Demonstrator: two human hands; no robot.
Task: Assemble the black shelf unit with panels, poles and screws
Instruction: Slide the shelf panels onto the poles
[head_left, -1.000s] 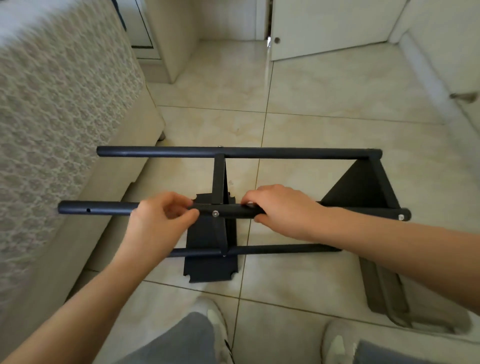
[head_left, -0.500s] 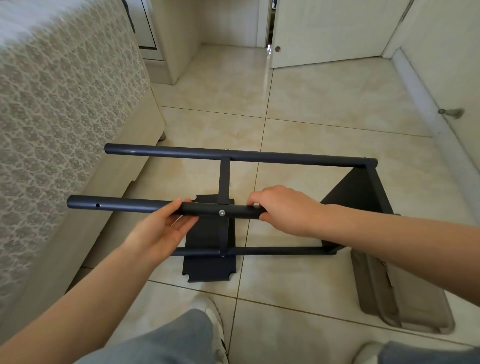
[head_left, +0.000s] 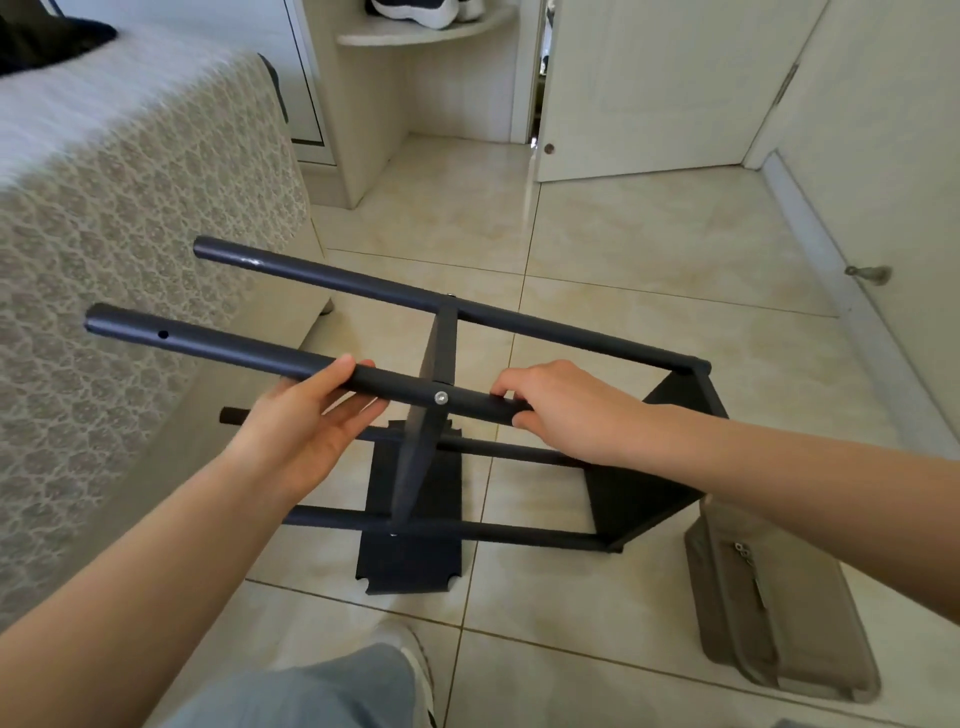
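The bed (head_left: 130, 234) bounds the work area on my left. The shelf (head_left: 519, 322) lies on its side on the floor (head_left: 623, 249), tipped so its free pole ends rise toward the bed.

1. Near upper pole (head_left: 234, 351): its left end is bare and has an open hole (head_left: 163, 334), so I judge a third panel belongs there.
2. Left hand (head_left: 304, 431): palm up beneath this pole, fingers curled over the top, thumb below. It supports the pole from underneath.
3. A screw (head_left: 441, 397) fixes the pole to the middle panel (head_left: 415, 467), which I see edge-on. A loose panel (head_left: 415, 561) lies flat on the floor below it.
4. Right hand (head_left: 566, 410): closed over the same pole from above, just right of the screw, knuckles up.
5. The end panel (head_left: 644, 493) closes the frame on the right. A grey pouch (head_left: 779, 623) lies beside it on the floor.

Handling. I judge the frame light enough for two hands, with stiff poles. The bare left end has no panel to brace it, so the frame may rack if lifted there. The smooth tube may also turn in the palm. Take hold close to the screwed joint, one hand either side, as now. Do not lift by a panel edge: the panels look thin and would load the screws sideways.
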